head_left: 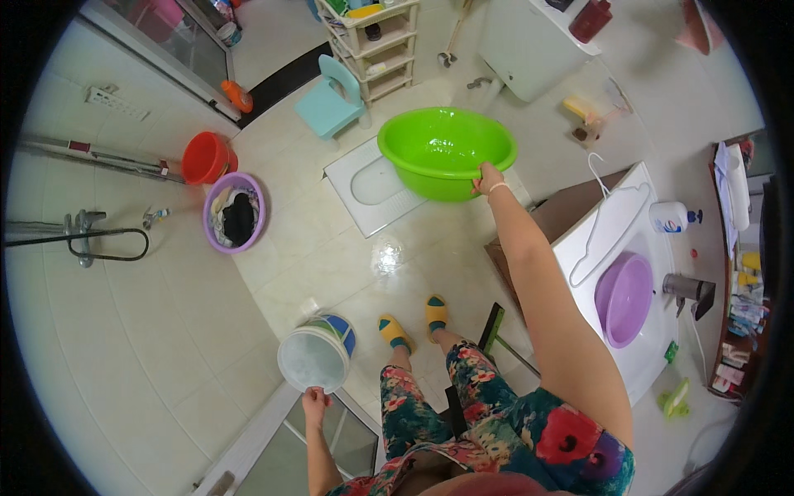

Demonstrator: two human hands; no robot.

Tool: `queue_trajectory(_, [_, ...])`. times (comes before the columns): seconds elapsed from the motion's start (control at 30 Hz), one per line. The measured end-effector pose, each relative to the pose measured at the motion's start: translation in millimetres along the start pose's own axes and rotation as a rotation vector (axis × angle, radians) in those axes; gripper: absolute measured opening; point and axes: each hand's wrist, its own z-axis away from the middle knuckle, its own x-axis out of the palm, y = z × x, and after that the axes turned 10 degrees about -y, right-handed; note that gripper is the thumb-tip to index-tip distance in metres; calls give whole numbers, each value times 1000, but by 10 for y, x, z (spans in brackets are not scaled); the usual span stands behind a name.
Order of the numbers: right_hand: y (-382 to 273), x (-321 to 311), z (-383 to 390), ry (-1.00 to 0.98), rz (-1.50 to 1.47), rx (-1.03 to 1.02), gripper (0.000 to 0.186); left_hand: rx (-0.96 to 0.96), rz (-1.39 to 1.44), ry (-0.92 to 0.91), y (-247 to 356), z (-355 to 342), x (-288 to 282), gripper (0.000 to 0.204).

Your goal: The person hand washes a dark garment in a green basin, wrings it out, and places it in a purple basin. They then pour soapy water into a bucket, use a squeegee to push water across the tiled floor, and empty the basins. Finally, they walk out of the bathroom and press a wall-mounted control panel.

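With my right arm stretched out ahead, my right hand (pixel 489 178) is closed on the near right rim of a large green basin (pixel 442 186). The basin is held over the white squat toilet (pixel 364 186) and hides part of it; its inside looks wet and shiny. On the left side, my left hand (pixel 315 403) grips the near rim of a white bucket (pixel 313 360) with a blue and green side. The bucket's pale inside shows; whether water is in it I cannot tell.
A purple basin of clothes (pixel 258 200) and a red bucket (pixel 208 159) stand by the left wall. Beyond are a light-blue chair (pixel 331 107) and a shelf rack (pixel 372 50). At right, a purple basin (pixel 624 299) sits in the washbasin; a squeegee (pixel 491 329) is beside my feet.
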Motion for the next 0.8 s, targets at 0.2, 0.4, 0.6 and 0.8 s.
queue_trajectory(0.2, [511,-449,262,55,-192,68,24,56,-77,-164,423,-353,225,14])
queue_trajectory(0.4, [1746,-712,891,-70,-257,210,25,125,-153,-285,528,-511,276,14])
queue_trajectory(0.6, [3034,-757,1528,-55,-225,447,22,63,-277,-265,412,-504,1,16])
queue_trajectory(0.8, [4388,-1083,1413,19,-398,734,22,-29,-372,-294,290,-356,202,16])
